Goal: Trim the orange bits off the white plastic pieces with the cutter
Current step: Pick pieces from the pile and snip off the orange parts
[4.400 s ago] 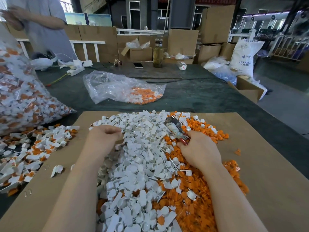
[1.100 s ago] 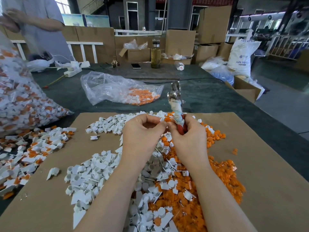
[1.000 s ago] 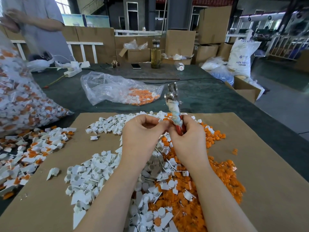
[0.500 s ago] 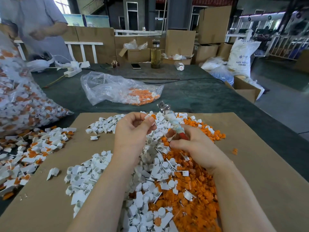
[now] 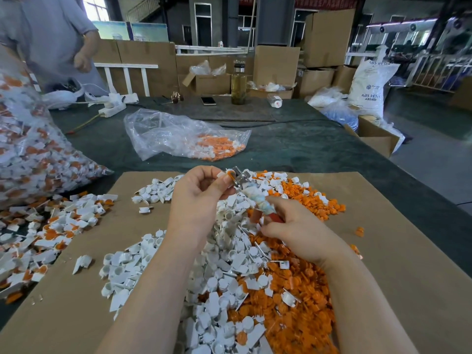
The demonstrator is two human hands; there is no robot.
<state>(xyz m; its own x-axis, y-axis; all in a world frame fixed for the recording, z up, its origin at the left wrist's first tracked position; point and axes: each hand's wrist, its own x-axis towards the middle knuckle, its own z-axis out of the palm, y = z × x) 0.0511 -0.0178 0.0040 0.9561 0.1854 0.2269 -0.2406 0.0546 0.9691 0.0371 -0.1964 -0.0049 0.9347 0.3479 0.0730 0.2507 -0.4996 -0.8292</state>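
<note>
Frame centre: left hand (image 5: 201, 192) pinches white piece with orange bit (image 5: 228, 175), presenting bit to cutter (image 5: 251, 194) head; right hand (image 5: 293, 226) clasps wrapped handles, likely ready to squeeze; cut scraps heap on cardboard (image 5: 383, 251) below.

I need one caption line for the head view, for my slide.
Left hand pinches an orange-tipped piece at the cutter held by the right hand.

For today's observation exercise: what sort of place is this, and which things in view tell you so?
Probably a factory or warehouse floor for plastic parts: stacked cardboard boxes, a white sack printed ABS resin, and bulk heaps of white plastic pieces on a cardboard sheet.
</note>
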